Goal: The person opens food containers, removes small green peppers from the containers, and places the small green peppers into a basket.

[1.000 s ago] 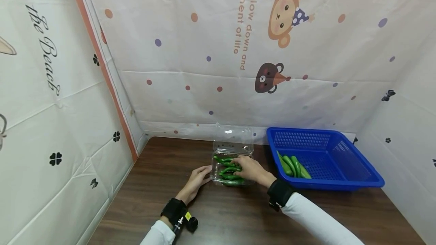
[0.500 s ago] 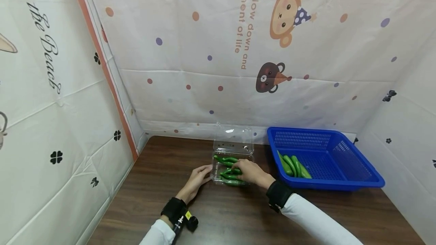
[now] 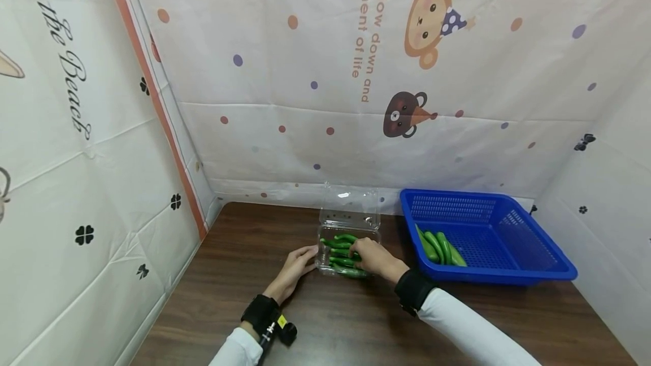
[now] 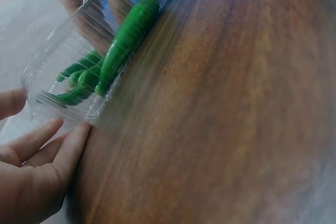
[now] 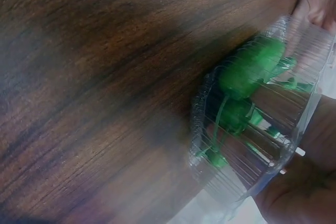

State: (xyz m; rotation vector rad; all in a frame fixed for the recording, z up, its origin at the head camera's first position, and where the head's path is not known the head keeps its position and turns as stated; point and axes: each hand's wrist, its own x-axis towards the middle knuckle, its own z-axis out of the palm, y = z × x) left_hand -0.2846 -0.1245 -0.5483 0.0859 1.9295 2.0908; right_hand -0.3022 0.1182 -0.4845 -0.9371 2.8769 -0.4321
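Observation:
A clear plastic clamshell box (image 3: 325,269) stands on the wooden table with its lid (image 3: 351,208) raised at the back. Several green chili peppers (image 3: 351,271) lie side by side in it. My left hand (image 3: 293,269) touches the box's left end with nearly straight fingers, thumb near the rim in the left wrist view. From the right, my right hand (image 3: 376,257) reaches down into the box, its bent fingers pinching a green pepper among the others. Through the ribbed wall in the right wrist view, the peppers (image 5: 252,69) show beside the fingers; the fingertips are partly hidden.
A blue plastic basket (image 3: 508,275) stands right of the box, with several larger green peppers (image 3: 441,248) in its left end. A printed white cloth (image 3: 285,151) hangs behind and along both sides of the table (image 3: 346,321).
My right hand has shifted slightly toward me inside the box, and the peppers under its fingers have moved, lying more evenly side by side. My left hand stays at the box's end.

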